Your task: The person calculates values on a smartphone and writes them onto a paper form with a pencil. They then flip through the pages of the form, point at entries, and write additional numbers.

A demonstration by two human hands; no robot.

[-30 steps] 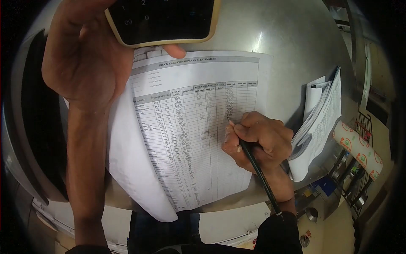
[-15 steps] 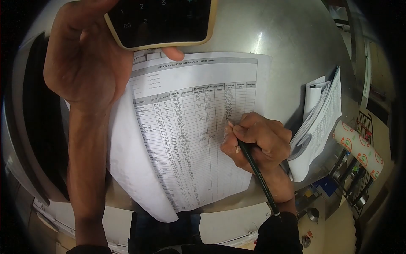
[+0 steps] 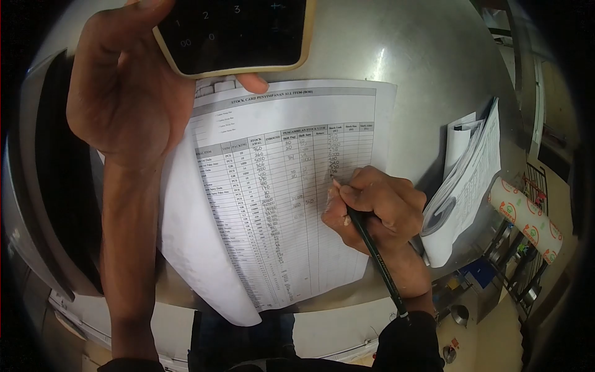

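Note:
A phone (image 3: 238,37) with a yellowish edge shows a calculator keypad; my left hand (image 3: 133,93) is wrapped round it at the upper left, over the top of the paper. Beneath lies a printed stock card sheet (image 3: 291,229) with handwritten numbers in its columns, its left side curling over. My right hand (image 3: 378,211) grips a dark pencil (image 3: 381,266), resting on the right part of the sheet with the pencil's tip at a column of numbers. The fingers partly hide the tip.
The sheet lies on a shiny metal table (image 3: 372,49). A clipped stack of papers (image 3: 465,186) stands at the right. Beyond it are a patterned wrapped roll (image 3: 524,217) and a wire rack (image 3: 536,186). A dark object (image 3: 68,186) is at the left.
The phone and my left hand have shifted very slightly against the view. My right hand has barely moved on the sheet, still gripping the pencil.

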